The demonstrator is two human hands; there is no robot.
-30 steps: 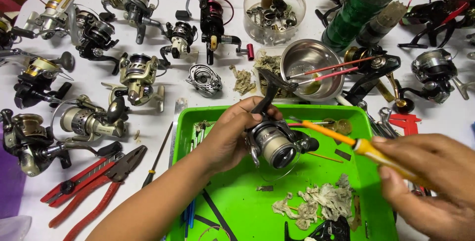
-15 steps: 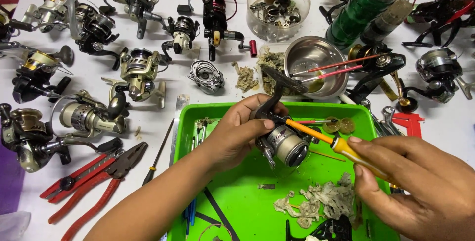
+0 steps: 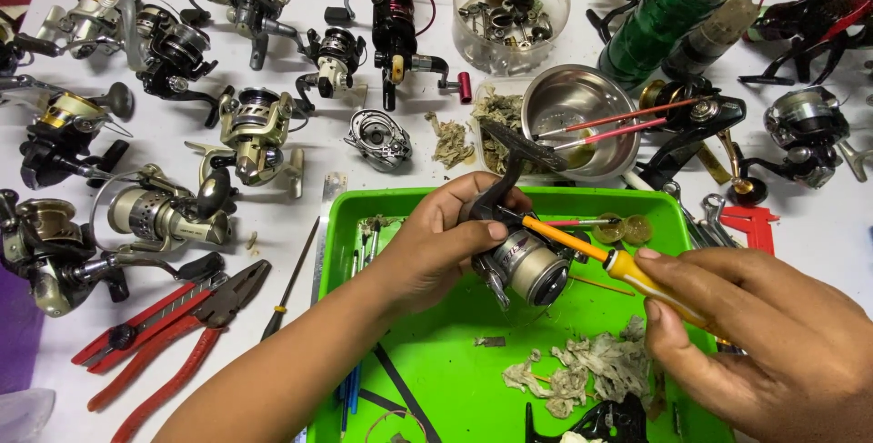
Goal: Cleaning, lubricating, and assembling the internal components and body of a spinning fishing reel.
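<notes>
One screwdriver, tip up-left into reel.

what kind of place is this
Most likely a fishing reel repair bench. Many spinning reels lie across a white table, red-handled pliers sit nearby, and the left hand holds a reel over a green tray.

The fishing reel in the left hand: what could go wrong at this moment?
The screwdriver tip is close to the left hand's thumb; a slip could jab it. The fishing reel is held in the air above the green tray, so a loosened small part might drop into the dirty rag scraps and be hard to find.
</notes>
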